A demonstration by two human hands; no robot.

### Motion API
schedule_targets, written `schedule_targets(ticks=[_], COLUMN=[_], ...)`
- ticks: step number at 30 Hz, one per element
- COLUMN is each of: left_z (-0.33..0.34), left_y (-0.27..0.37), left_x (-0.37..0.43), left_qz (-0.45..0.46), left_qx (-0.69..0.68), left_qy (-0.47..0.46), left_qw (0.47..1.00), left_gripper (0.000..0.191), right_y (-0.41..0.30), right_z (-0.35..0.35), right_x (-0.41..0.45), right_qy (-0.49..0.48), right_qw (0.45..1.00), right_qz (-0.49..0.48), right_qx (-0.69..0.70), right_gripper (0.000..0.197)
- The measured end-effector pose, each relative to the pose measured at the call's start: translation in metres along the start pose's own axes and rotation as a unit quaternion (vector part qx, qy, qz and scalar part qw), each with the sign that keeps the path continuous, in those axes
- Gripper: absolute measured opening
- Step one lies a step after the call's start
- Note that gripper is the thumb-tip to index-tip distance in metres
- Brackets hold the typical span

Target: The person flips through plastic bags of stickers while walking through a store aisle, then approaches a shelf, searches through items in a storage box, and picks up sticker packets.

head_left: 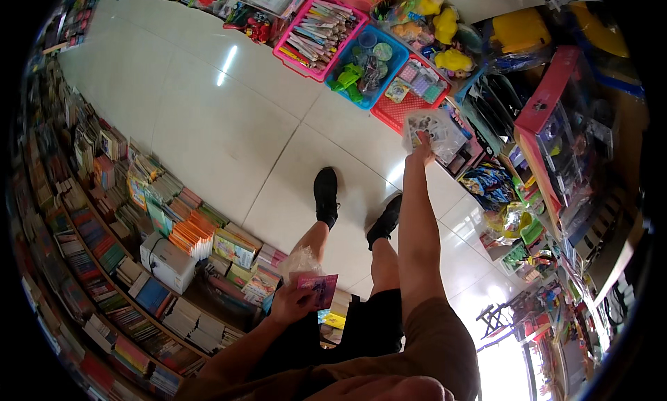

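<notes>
My left hand (295,303), low in the view, grips a pink and purple printed packet (324,290); a crumpled clear plastic bag (302,263) is bunched just beyond it. With the arm stretched out, my right hand (423,150) has its fingers on a clear plastic bag (443,133) of small black-and-white items, near the corner of a red plastic basket (388,112). That basket holds small boxes of coloured beads or similar pieces. Beside it stand a blue basket (333,88) with green toys and a pink basket (284,49) full of pens.
Shelves of books (172,323) curve along the left, with a white box (169,265) among them. Wrapped yellow toys (453,60), a large red-edged box (547,96) and bagged goods fill the right side. Light tiled floor (229,135) lies between, under my black shoes (326,195).
</notes>
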State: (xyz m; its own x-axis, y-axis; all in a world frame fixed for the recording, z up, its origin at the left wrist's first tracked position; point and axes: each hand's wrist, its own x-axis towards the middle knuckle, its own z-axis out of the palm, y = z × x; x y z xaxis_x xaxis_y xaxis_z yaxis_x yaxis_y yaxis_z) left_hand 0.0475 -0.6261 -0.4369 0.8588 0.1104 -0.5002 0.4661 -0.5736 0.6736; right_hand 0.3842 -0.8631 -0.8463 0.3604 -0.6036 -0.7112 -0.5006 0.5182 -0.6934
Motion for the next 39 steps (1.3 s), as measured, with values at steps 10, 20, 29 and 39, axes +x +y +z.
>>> schedule_targets(ticks=[10,20,29,39], left_z=[-0.009,-0.003,-0.01,0.0], left_y=[-0.001,0.0,0.008,-0.001], left_x=[0.009,0.024,0.031,0.023], left_qz=[-0.01,0.02,0.009,0.038], left_qx=[0.029,0.046,0.037,0.045], left_qy=[-0.002,-0.002,0.001,0.003], left_qw=[1.0,0.999,0.999,0.998], left_gripper=[0.015,0.015,0.016,0.018], right_y=[0.079,-0.003,0.049,0.02], right_z=[-0.054,-0.01,-0.001,0.004], right_x=[-0.011,0.062,0.052,0.027], right_qy=[0.007,-0.076,-0.134,-0.153], right_qw=[0.972,0.945,0.989,0.651], right_qz=[0.158,-0.04,0.063,-0.326], right_qx=[-0.174,-0.315,-0.006,-0.668], right_gripper=[0.045,0.066,0.041,0.053])
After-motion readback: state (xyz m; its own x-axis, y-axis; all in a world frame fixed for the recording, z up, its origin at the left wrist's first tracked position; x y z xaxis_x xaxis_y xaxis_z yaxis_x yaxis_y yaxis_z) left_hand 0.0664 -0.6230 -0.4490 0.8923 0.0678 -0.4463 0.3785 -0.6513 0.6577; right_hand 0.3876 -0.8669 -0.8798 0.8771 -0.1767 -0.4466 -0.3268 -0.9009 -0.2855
